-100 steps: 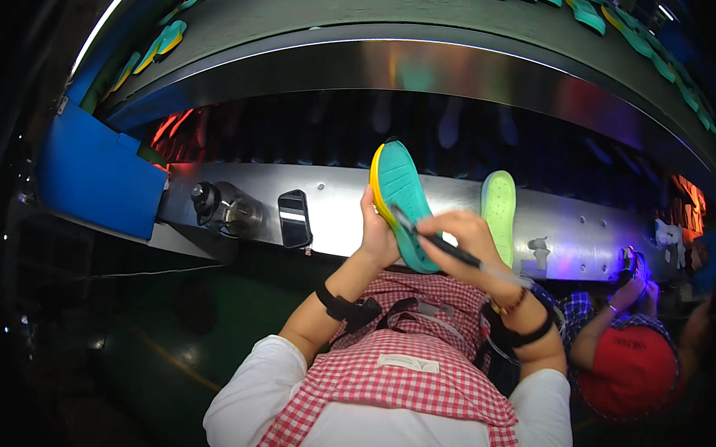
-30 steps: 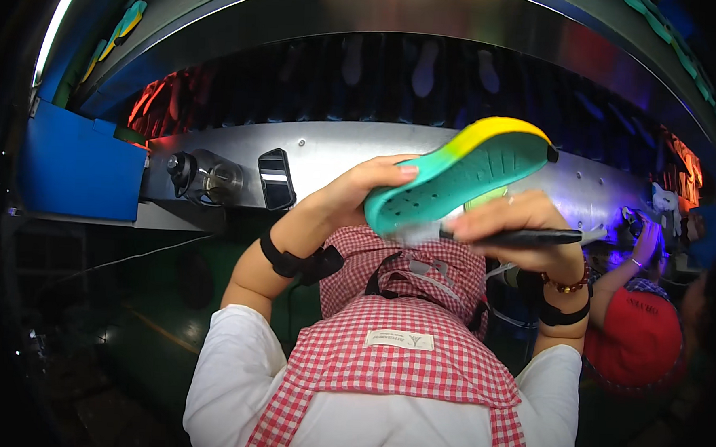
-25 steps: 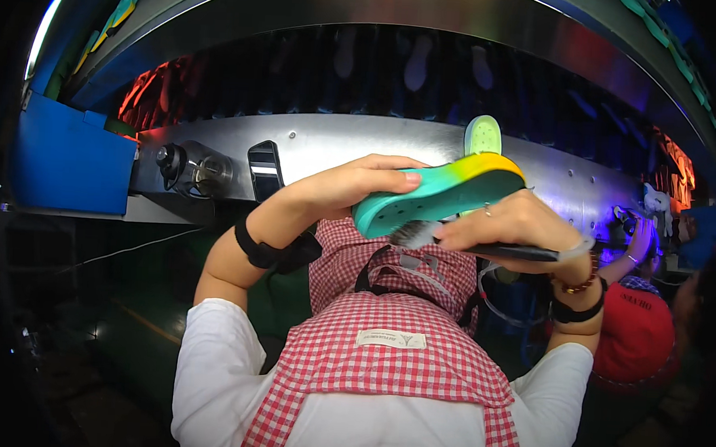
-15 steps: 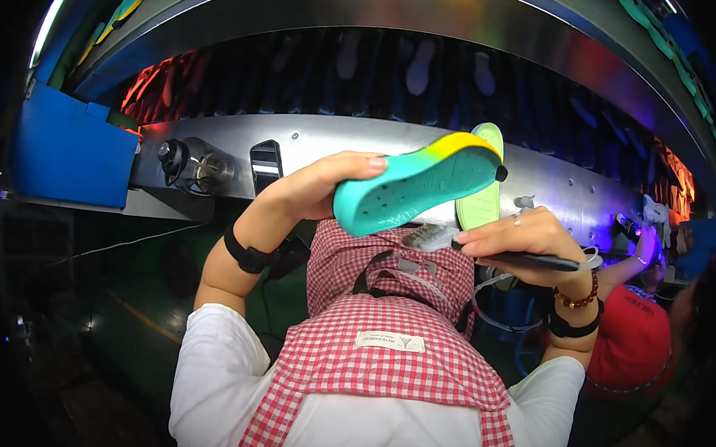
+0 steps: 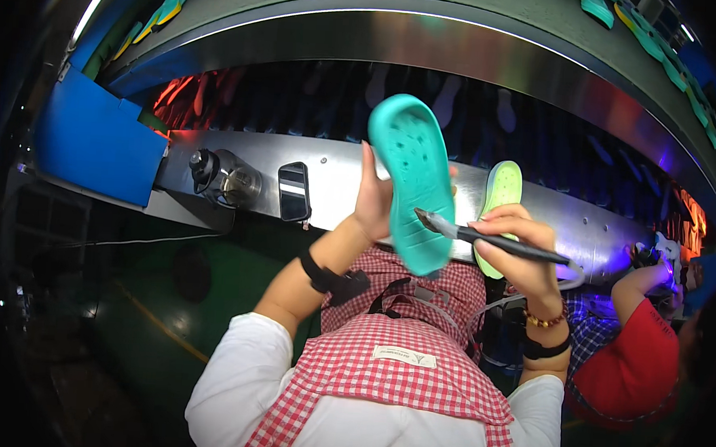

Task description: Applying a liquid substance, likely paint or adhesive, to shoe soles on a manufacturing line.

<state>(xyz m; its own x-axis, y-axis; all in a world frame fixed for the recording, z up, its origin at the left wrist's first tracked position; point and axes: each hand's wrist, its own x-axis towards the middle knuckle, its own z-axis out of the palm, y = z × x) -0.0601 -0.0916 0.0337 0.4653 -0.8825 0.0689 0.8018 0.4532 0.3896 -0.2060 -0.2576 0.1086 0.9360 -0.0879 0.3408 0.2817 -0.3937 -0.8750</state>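
My left hand (image 5: 373,202) grips a teal foam shoe sole (image 5: 414,178) and holds it upright in front of me, its dotted face turned my way. My right hand (image 5: 519,248) holds a dark pen-shaped tool (image 5: 487,240) with a hose at its back end; the metal tip points left and rests against the sole's lower right edge. A light green sole (image 5: 500,200) stands behind my right hand on the steel conveyor ledge (image 5: 328,173). I wear a red checked apron (image 5: 399,363) and a black wristband.
A long steel machine with a dark tunnel runs across in front of me, with a blue panel (image 5: 95,141) at left, a round fitting and a small black device on its front. A person in a red shirt (image 5: 634,359) works at my right. More soles ride along the top.
My left hand has turned the teal sole from lying sideways with its yellow edge up to standing upright. My right hand has brought the tool tip up to its edge.
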